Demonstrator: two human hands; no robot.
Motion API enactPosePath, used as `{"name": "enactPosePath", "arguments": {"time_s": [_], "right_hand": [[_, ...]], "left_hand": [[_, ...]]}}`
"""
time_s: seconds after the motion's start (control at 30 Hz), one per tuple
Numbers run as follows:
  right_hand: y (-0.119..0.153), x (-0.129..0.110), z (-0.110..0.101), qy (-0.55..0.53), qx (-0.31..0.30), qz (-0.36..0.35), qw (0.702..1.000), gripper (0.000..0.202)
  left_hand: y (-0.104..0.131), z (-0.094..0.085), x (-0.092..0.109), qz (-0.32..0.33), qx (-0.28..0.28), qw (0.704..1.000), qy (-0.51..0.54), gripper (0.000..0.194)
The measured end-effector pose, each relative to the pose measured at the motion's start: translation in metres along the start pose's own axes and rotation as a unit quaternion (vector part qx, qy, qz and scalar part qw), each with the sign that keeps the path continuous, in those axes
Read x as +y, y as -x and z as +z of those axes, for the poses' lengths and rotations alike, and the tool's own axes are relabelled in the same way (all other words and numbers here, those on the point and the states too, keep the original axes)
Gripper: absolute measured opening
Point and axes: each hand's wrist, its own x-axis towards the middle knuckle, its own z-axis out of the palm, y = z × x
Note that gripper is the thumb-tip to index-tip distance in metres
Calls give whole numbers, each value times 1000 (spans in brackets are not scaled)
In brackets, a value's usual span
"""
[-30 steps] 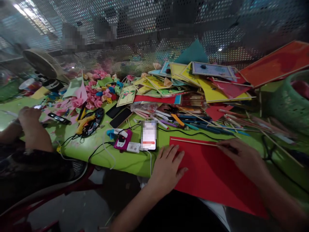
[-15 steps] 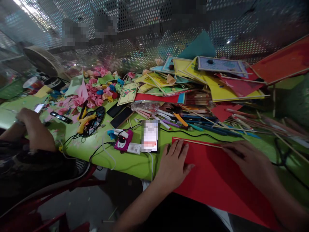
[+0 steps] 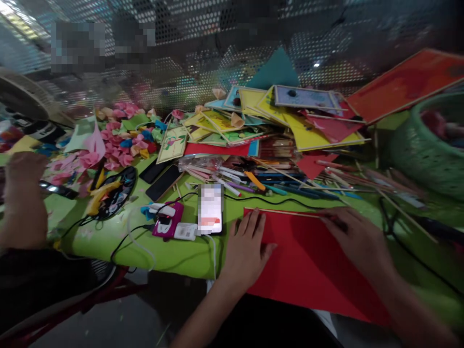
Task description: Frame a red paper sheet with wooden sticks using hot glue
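Note:
A sheet of red paper [image 3: 290, 266] lies at the front edge of the green table. Along its far edge runs a thin wooden stick [image 3: 286, 211]. My left hand [image 3: 246, 246] rests flat on the paper's left side, its fingers stretched out with the tips at the stick's left end. At the other end, my right hand [image 3: 357, 237] has its fingers curled, thumb and fingers closed on the stick near the paper's far right corner. The undersides of those fingers are partly hidden.
A lit phone [image 3: 210, 210] and a pink power strip [image 3: 167, 221] with cables sit to my left. Pens [image 3: 255, 181], sticks and framed paper pictures [image 3: 308, 99] pile up behind. A green basket [image 3: 427, 140] stands right. Another person's arm [image 3: 23, 203] reaches in at far left.
The whole view has shifted, so the table's things appear further left and the basket shows more. My hands keep their places on the paper and stick. The other person's arm is raised more.

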Motion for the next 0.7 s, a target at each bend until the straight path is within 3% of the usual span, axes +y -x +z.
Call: {"name": "enactPosePath", "arguments": {"time_s": [0.23,0.7], "right_hand": [[10,1,-9,-28,-4,7,1000,21],[8,-2,-10,-23,-25,-18,999,26]], "left_hand": [[-3,0,-2,5,2,1000,-14,63],[-3,-1,-4,12,12,999,-42,61]]}}
